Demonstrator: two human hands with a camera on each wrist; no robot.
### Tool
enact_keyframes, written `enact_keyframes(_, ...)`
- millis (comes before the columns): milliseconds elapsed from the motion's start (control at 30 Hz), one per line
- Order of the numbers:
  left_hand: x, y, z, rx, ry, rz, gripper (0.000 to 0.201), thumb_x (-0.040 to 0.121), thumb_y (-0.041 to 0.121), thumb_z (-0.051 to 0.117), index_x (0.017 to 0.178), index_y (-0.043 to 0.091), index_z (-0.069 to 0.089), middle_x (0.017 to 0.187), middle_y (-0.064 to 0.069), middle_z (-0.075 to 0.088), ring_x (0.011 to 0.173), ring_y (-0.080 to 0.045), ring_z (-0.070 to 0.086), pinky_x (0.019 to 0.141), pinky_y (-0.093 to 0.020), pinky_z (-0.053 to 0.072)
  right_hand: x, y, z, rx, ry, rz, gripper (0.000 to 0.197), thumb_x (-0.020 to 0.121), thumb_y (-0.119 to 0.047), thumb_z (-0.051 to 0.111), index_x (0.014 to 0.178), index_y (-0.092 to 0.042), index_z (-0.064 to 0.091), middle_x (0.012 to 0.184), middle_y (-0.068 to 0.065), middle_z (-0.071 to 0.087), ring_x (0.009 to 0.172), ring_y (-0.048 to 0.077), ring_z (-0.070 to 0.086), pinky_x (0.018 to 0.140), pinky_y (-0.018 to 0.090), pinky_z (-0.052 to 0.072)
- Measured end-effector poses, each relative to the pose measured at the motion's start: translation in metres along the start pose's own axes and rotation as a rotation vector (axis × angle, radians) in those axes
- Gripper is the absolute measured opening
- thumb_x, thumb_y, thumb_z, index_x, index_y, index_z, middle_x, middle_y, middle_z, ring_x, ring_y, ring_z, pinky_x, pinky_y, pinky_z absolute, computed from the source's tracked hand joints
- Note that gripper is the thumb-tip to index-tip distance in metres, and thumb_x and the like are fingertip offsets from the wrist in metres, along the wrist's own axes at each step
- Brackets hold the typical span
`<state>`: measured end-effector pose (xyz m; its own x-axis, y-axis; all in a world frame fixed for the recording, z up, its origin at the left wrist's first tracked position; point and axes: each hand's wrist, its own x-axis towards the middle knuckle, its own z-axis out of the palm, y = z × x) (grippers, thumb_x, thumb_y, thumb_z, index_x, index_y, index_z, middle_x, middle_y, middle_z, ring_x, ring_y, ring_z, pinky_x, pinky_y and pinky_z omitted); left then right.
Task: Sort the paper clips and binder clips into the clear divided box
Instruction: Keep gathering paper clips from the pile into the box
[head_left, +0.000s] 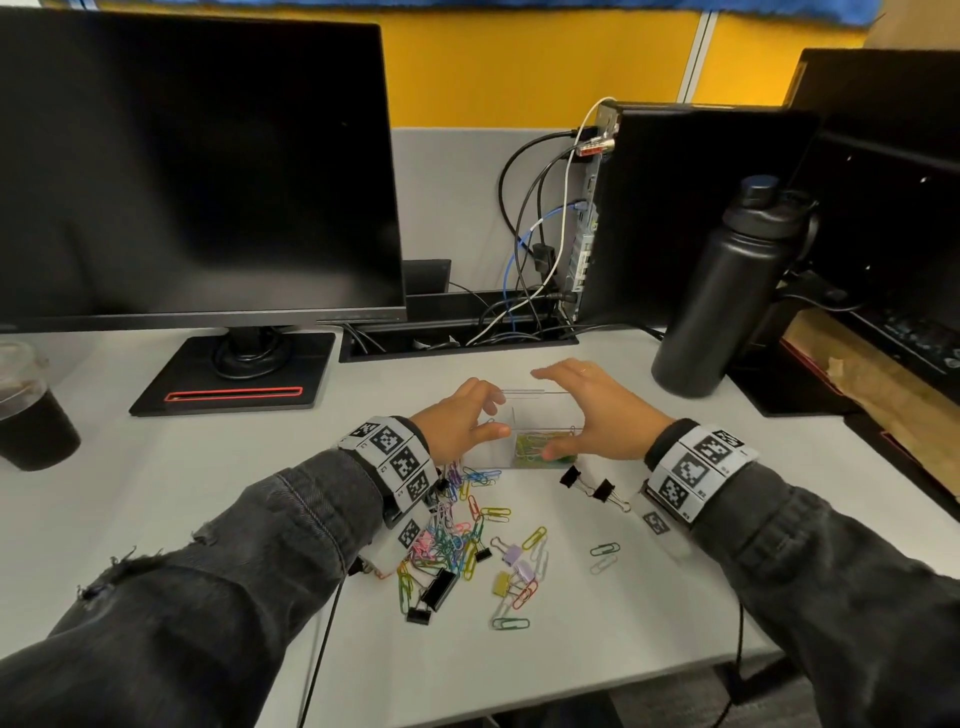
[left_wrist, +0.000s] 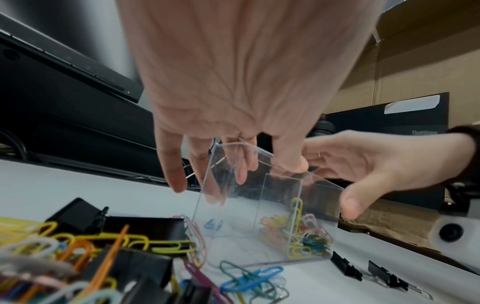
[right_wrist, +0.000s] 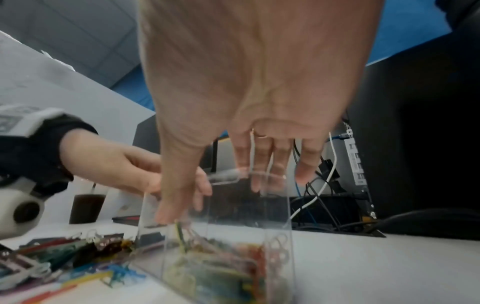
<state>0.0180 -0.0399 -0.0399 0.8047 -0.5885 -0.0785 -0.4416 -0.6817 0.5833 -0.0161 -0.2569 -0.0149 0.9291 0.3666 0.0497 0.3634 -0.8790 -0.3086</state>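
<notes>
A white desk (head_left: 597, 613) is backed by a grey partition and a yellow wall. A dark monitor (head_left: 192, 161) is positioned at the rear left on a black base with a red slot; a black computer tower (head_left: 691, 208) with attached cables is positioned at the rear right. A black water bottle (head_left: 727, 291) stands beside the tower, and a plastic cup of dark drink (head_left: 31, 410) stands at the left edge.

The clear divided box (head_left: 524, 431) is placed upright on the desk, centred between both hands. One compartment (the one on the person's right) is loaded with coloured paper clips (left_wrist: 298, 236); the other is seen bare in the left wrist view.

The left hand (head_left: 460, 423) is applied to the left side of the box, with the thumb curved along the near wall and the fingers (left_wrist: 176, 170) extended down behind the far wall. The right hand (head_left: 597, 410) is applied to the right side, with the thumb at the near lower wall and the fingers (right_wrist: 262, 162) spread straight over the far rim. The box is thus bracketed by both hands; a firm grip cannot be confirmed for either.

A loose pile of paper clips (head_left: 452, 535) in mixed colours is spread on the desk in front of the box, near the left wrist. Black binder clips (head_left: 436, 592) and pastel binder clips (head_left: 514, 564) are mixed into it. Two small black binder clips (head_left: 589, 486) lie just beside the right wrist.
</notes>
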Motion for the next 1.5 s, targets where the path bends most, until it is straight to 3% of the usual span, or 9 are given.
enact_keyframes(200,-0.011,-0.013,-0.019,-0.022,0.023,0.028,0.061,0.093,0.032,0.053,0.145,0.019,0.023,0.138,0.001,0.042,0.125,-0.016,0.038,0.107,-0.031,0.032,0.006,0.011,0.009,0.089,-0.067,0.048,0.055,0.075,-0.03,0.079,0.123,-0.023,0.052,0.11,-0.005,0.064,0.101,0.011,0.057,0.086,0.024,0.048)
enact_keyframes(333,-0.039,-0.031,-0.038,0.196,0.212,0.027,0.027,0.09,0.028,0.059,0.115,0.024,0.051,0.118,0.004,0.051,0.107,-0.012,0.05,0.096,-0.032,0.043,0.009,0.012,0.014,0.103,-0.095,0.039,0.051,0.077,-0.026,0.077,0.12,-0.019,0.051,0.111,-0.004,0.06,0.099,0.012,0.055,0.085,0.023,0.046)
enact_keyframes(533,-0.063,-0.035,-0.028,0.406,-0.143,-0.012,0.022,0.083,0.028,0.067,0.105,0.029,0.061,0.104,0.01,0.052,0.1,-0.011,0.053,0.091,-0.034,0.046,0.009,0.01,0.017,0.102,-0.071,0.069,0.05,0.08,-0.025,0.074,0.123,-0.019,0.048,0.114,-0.002,0.057,0.101,0.013,0.052,0.089,0.026,0.047)
enact_keyframes(700,-0.059,-0.035,-0.015,0.463,-0.169,0.002,0.024,0.08,0.034,0.069,0.102,0.029,0.061,0.104,0.006,0.054,0.095,-0.012,0.053,0.079,-0.028,0.045,0.008,0.0,0.014,-0.033,-0.079,0.122,0.065,0.083,-0.03,0.07,0.137,-0.017,0.037,0.134,0.002,0.045,0.124,0.019,0.041,0.105,0.035,0.036)
enact_keyframes(800,-0.057,-0.035,-0.011,0.459,-0.141,0.013,0.021,0.078,0.032,0.071,0.095,0.027,0.06,0.098,0.009,0.052,0.09,-0.011,0.052,0.071,-0.025,0.037,0.001,-0.024,0.013,-0.174,0.14,-0.001,0.068,0.083,-0.033,0.069,0.14,-0.019,0.036,0.144,0.0,0.034,0.134,0.018,0.029,0.109,0.035,0.027)
enact_keyframes(967,-0.059,-0.034,-0.012,0.49,-0.077,0.022,0.022,0.077,0.038,0.071,0.089,0.027,0.057,0.091,0.012,0.052,0.081,-0.007,0.047,0.07,-0.026,0.033,-0.005,-0.066,0.028,0.029,0.059,-0.173,0.013,0.087,-0.021,0.063,0.1,-0.018,0.066,0.103,-0.004,0.061,0.09,0.009,0.054,0.079,0.023,0.045)
enact_keyframes(1100,-0.065,-0.034,-0.017,0.325,-0.067,-0.024,0.023,0.073,0.038,0.076,0.081,0.029,0.057,0.078,0.013,0.061,0.075,-0.007,0.058,0.066,-0.02,0.041,0.008,-0.078,0.048,0.112,-0.057,-0.113,0.008,0.084,-0.016,0.067,0.091,-0.013,0.071,0.092,0.002,0.069,0.073,0.008,0.054,0.065,0.015,0.04)
enact_keyframes(1300,-0.082,-0.035,-0.033,0.043,0.086,-0.024,0.027,0.066,0.032,0.083,0.079,0.022,0.061,0.076,0.005,0.067,0.071,-0.006,0.062,0.063,-0.009,0.044,0.03,-0.092,0.059,0.126,-0.165,-0.045,0.028,0.077,-0.026,0.077,0.1,-0.011,0.069,0.095,0.009,0.067,0.087,0.023,0.061,0.08,0.038,0.054)
enact_keyframes(1500,-0.11,-0.033,-0.046,-0.06,0.187,-0.041,0.015,0.075,0.026,0.077,0.082,0.025,0.064,0.08,0.005,0.066,0.07,-0.009,0.062,0.066,-0.019,0.05,0.039,-0.102,0.065,0.056,-0.185,-0.048,0.023,0.077,-0.016,0.075,0.095,-0.007,0.064,0.093,0.012,0.064,0.083,0.029,0.062,0.077,0.04,0.055)
